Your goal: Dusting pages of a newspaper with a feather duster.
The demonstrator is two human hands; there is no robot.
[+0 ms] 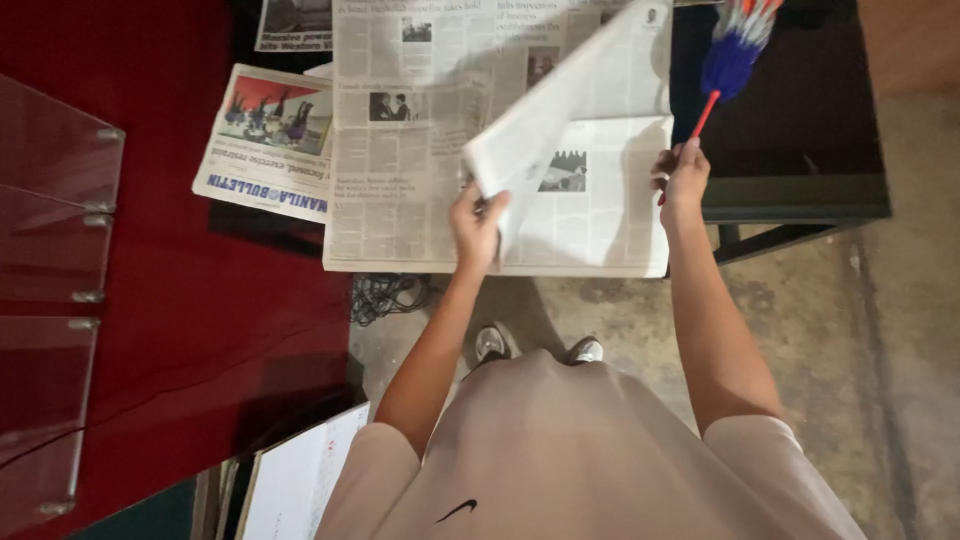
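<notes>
head view, looking straight down. left hand (478, 225) pinches the lower corner of a lifted sheet of the large open black-and-white broadsheet newspaper (420, 170), fingers closed on the paper; the sheet stands up and curls over toward the right page. the newspaper lies spread across a table edge, its left pages on the dark red cloth-covered surface (150, 330), its right page toward the black glossy table (800, 150).

right hand (685, 175) is closed around the thin red handle of a feather duster with a blue, red and white fluffy head (735, 45); the hand rests at the right edge of the open newspaper, duster head pointing away toward the top of the frame, over the black table.

a second folded newspaper with a colour photo and blue title band (265, 145) lies just left of the open one, partly under it. clear acrylic panels (55, 200) stand at far left on the red cloth. tangle of dark cable (390, 295) on the grey concrete floor (800, 320) below the paper's edge. shoe tips (490, 343) visible (pale, both feet). white sheet of paper (300, 480) at lower left.
</notes>
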